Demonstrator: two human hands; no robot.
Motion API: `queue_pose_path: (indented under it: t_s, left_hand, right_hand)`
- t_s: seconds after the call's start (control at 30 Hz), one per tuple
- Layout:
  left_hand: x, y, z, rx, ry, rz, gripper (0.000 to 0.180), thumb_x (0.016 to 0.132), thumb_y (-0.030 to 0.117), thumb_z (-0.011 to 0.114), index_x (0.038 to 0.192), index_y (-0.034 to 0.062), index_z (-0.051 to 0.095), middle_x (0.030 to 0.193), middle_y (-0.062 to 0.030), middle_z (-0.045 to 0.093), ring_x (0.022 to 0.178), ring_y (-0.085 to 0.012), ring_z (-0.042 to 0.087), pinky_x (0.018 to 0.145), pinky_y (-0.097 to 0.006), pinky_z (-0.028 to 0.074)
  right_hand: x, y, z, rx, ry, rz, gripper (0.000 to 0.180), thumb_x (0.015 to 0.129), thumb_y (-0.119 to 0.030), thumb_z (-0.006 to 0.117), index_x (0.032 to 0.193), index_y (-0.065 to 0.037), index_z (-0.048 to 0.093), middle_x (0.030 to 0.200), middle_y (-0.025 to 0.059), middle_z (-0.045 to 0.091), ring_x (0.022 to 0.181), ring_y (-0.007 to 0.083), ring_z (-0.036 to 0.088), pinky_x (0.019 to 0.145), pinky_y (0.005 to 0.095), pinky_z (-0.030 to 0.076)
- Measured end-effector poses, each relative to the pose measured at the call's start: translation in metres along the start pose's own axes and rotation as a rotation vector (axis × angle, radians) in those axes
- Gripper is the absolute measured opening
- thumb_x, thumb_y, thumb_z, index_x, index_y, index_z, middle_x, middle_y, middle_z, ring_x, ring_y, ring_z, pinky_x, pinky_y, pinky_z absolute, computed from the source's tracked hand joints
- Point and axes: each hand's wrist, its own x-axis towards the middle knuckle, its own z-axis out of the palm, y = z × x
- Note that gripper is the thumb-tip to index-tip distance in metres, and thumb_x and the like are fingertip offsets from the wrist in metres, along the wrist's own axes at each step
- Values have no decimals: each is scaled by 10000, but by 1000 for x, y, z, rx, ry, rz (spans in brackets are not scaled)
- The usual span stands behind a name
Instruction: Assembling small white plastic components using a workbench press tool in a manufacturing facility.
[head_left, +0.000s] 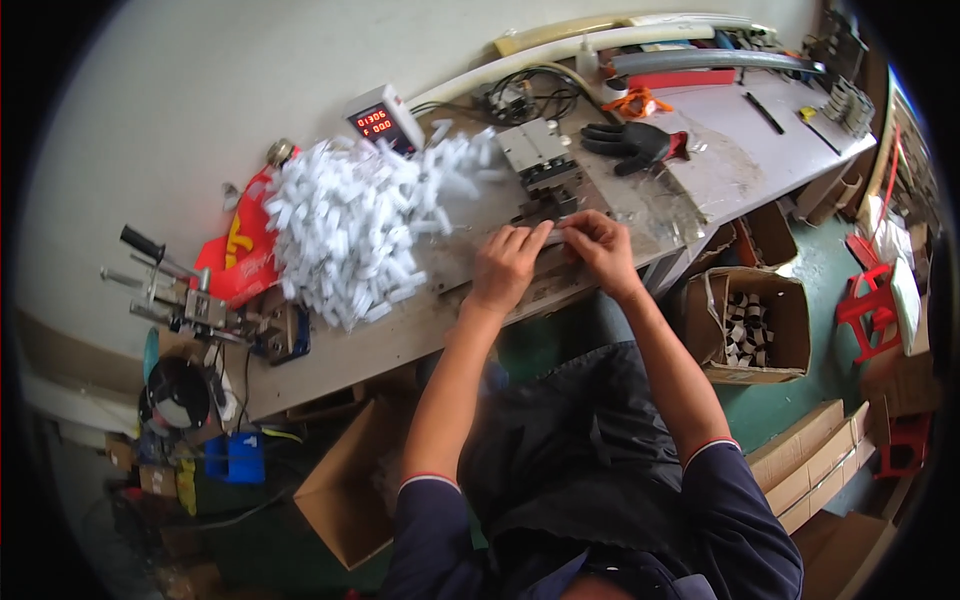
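Left hand (507, 264): fingertips pinched on small pale piece (557, 237) | right hand (603, 250): pinching its other end | piece: upper centre, just below metal fixture (535, 150) | white tubular pieces (345, 225): heaped left of centre

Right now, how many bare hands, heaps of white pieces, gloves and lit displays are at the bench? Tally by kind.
Bare left hand and bare right hand: 2
Heap of small white pieces: 1
Black glove with red cuff: 1
White box with lit red display: 1
Total: 5

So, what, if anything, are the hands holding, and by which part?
A small whitish piece, apparently pinched at either end by the left hand and right hand; its shape is unclear.
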Motion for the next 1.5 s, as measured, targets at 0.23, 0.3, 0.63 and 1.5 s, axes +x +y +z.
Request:
queue_pose_path:
  t_s: [0.23,0.3,0.63,1.5]
  left_hand:
    - [2,14,13,45,-41,-22,320,828,45,648,1148,65,650,907,-72,687,867,-264,675,767,-404,549]
    - [-8,8,10,18,-25,-106,211,870,62,657,1078,91,634,818,-83,692,747,-280,692,678,-422,554]
    - [-14,-75,-40,245,-468,-411,105,929,115,614,1026,82,635,817,-175,723,820,-391,729,729,-509,565]
    - [-2,-78,-36,-1143,899,-1365,79,1010,172,703,960,133,654,695,31,539,425,-24,296,379,-242,200]
  right_hand:
    - [1,-2,-1,-227,44,-29,139,982,-62,695,1095,19,700,854,8,690,728,52,602,642,226,490]
    - [0,-1,9,-176,62,-69,184,993,-102,705,1129,19,685,849,1,688,717,51,596,641,225,491]
    - [-2,-3,14,-355,144,-153,190,930,-130,747,1008,38,703,752,93,700,701,108,639,678,284,528]
    - [-8,-10,12,-428,114,-178,173,933,-124,727,1003,33,708,828,132,750,743,142,696,689,306,541]
